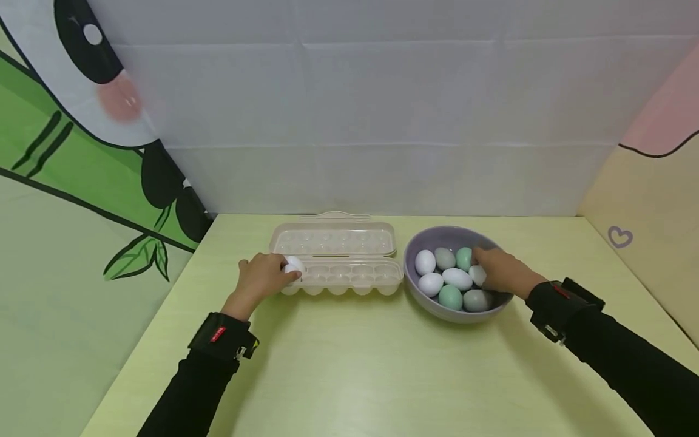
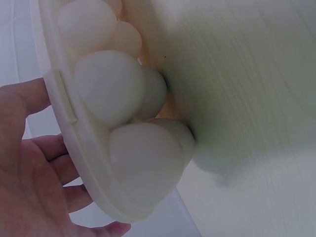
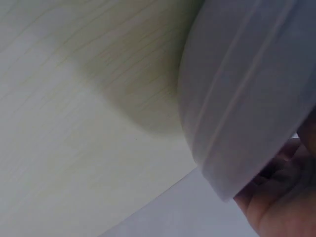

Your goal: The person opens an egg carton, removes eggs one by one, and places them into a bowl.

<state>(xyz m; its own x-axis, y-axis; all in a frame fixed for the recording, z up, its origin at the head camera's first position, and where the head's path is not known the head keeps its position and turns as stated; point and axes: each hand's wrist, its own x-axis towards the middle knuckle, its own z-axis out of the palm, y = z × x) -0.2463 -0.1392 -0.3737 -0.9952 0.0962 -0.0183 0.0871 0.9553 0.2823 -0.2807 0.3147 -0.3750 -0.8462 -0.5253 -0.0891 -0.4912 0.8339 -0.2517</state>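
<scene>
A white egg [image 1: 295, 263] is pinched by the left hand [image 1: 262, 277] at the left end of the crosswise carton [image 1: 341, 280], while the bowl [image 1: 450, 315] beside its right end is entered by the right hand [image 1: 503, 271], whose hold cannot be told

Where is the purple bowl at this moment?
In the head view, the purple bowl sits on the table, right of centre, just right of the open egg carton, with the right hand at its right side.

Bowl [image 1: 457, 315] lt purple, eggs [image 1: 457, 279] wht/grn/gry, tbl [image 1: 349, 364] pale ylw w/ woodgrain.
</scene>
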